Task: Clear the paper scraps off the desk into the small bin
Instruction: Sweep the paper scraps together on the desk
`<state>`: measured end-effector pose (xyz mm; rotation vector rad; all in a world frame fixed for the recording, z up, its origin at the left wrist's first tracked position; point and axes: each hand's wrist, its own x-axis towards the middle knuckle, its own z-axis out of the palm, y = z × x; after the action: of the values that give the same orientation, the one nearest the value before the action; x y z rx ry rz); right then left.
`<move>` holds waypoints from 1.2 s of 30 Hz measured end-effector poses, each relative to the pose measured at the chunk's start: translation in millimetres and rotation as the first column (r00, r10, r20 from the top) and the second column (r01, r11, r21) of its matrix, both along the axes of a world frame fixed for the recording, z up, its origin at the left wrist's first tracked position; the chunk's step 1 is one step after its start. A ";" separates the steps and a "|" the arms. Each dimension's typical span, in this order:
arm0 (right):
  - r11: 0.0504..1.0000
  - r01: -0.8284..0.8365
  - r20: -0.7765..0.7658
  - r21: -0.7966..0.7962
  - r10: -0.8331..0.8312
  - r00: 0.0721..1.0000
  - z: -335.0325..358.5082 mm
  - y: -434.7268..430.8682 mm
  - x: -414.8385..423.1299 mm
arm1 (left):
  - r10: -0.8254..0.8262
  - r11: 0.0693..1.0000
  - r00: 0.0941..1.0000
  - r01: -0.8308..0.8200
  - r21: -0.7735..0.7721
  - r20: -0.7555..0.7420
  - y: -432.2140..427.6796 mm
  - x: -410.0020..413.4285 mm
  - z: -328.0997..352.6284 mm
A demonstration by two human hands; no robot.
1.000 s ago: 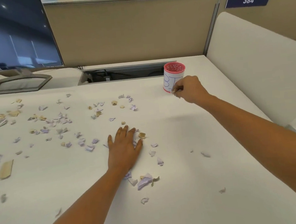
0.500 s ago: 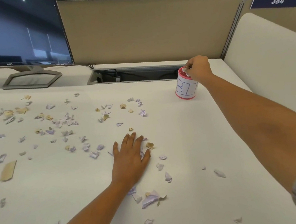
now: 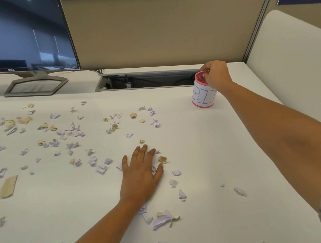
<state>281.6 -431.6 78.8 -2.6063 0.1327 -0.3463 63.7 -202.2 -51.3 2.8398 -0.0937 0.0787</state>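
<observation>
— Progress?
— Early. The right grip (image 3: 217, 74) is curled over the bin (image 3: 202, 97) just below it, contents not discernible. The left grip (image 3: 141, 174) is pressed flat on scraps (image 3: 162, 159); most are left around it on the table (image 3: 217, 155).

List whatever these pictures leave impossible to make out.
Head view: whether the right hand holds a scrap; its own curled fingers hide that.
How full the bin is; its near wall and that hand block the inside.
The label's last letter; the same hand covers it.
Scraps under the left hand; its palm covers them.
</observation>
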 end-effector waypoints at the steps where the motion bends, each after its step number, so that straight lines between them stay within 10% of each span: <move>1: 1.000 0.009 0.030 0.030 -0.009 1.000 0.0 -0.7 -1.8 | 0.000 1.000 1.000 0.000 0.000 0.003 0.1 -0.2 0.3; 11: 0.981 -0.115 0.199 0.158 0.082 0.977 -34.7 -9.8 -80.6 | -0.016 1.000 1.000 0.015 0.026 0.025 -0.6 -1.2 2.6; 19: 0.934 -0.211 -0.089 0.290 0.246 0.965 -84.4 -24.3 -190.7 | -0.019 1.000 0.999 0.019 0.002 0.036 -0.5 -1.2 3.3; 26: 0.844 -0.504 -0.380 0.180 0.533 0.756 -89.2 -38.8 -260.5 | -0.013 1.000 0.998 0.014 -0.005 0.055 -1.1 -1.7 3.9; 36: 0.894 -0.440 -0.478 0.084 0.423 0.770 -98.9 -65.8 -339.7 | -0.022 1.000 0.998 0.022 0.004 0.061 -0.2 -0.8 1.6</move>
<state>-58.1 -497.4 -20.1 -2.5977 -0.3096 0.4846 62.9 -202.3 -49.7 2.8392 -0.1382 0.1605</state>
